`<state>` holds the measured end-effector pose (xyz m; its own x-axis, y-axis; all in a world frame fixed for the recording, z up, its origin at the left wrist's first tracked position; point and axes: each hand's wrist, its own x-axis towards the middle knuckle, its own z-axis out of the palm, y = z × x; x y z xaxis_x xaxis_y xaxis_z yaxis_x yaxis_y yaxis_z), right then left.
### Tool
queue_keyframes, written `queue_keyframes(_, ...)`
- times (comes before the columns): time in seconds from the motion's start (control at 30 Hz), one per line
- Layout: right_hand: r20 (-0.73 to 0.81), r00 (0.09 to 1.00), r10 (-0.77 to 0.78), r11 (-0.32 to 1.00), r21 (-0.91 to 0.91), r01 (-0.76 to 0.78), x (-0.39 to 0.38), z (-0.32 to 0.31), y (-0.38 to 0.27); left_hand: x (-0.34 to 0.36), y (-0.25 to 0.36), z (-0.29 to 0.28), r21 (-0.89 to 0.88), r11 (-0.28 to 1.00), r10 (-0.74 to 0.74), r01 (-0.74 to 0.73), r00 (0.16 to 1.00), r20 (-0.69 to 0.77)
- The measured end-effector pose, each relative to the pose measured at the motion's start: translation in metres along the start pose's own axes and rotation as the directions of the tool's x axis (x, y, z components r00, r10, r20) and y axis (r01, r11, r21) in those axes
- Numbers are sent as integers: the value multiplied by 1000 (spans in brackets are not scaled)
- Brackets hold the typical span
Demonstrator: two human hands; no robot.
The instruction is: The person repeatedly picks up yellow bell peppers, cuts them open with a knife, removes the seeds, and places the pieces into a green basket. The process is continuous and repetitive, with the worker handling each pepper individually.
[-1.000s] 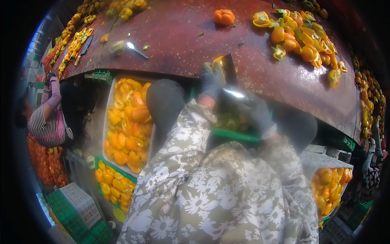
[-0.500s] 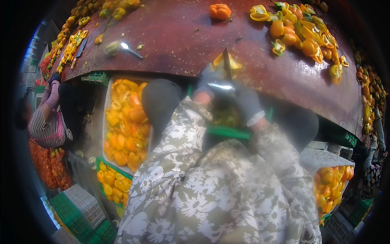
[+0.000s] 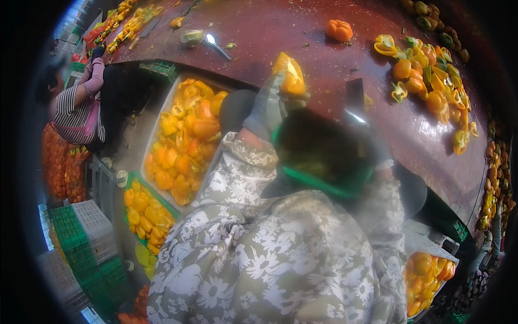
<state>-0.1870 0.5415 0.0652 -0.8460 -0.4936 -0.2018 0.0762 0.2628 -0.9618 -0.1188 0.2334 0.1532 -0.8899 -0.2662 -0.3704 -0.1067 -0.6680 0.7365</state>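
My left hand (image 3: 270, 108), in a grey glove, is raised over the table's near edge with its fingers closed around a cut piece of yellow-orange bell pepper (image 3: 290, 73). Off to the right, my right hand (image 3: 371, 141) is gloved too and blurred. It grips a knife (image 3: 354, 96) whose wide dark blade points away from me over the tabletop. A green crate (image 3: 318, 182) with a dim inside stands between my knees, below both hands.
The dark red table (image 3: 270, 32) bears a whole orange bell pepper (image 3: 339, 31), a heap of cut peppers (image 3: 426, 81) and a shiny metal tool (image 3: 217, 46). At left, a white crate (image 3: 156, 137) holds pepper pieces. A co-worker in stripes (image 3: 81, 108) sits far left.
My hands were close together at the table edge with the knife by the pepper. Now they are apart: the left has lifted the pepper piece, the right has moved rightward with the knife.
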Motion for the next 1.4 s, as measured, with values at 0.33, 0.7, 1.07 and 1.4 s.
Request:
queue_keyframes(0.33, -495, 855, -158, 696, -670, -259, -58, -114, 45, -134, 72, -196, -39, 907, 372, -419, 843, -389)
queue_keyframes(0.7, -746, 663, -65, 540, -585, -605, -8, -90, -30, -77, 32, -62, 42, 955, 295, -294, 955, -15)
queue_keyframes(1.07, 450, 866, -218, 866, -320, 385, -64, 119, -201, -110, -32, -11, 117, 976, -218, 183, 822, 527)
queue_keyframes(1.4, 20, 970, -241, 969, -43, 242, -50, 92, -88, -99, -32, -37, 258, 952, -237, 164, 929, 285)
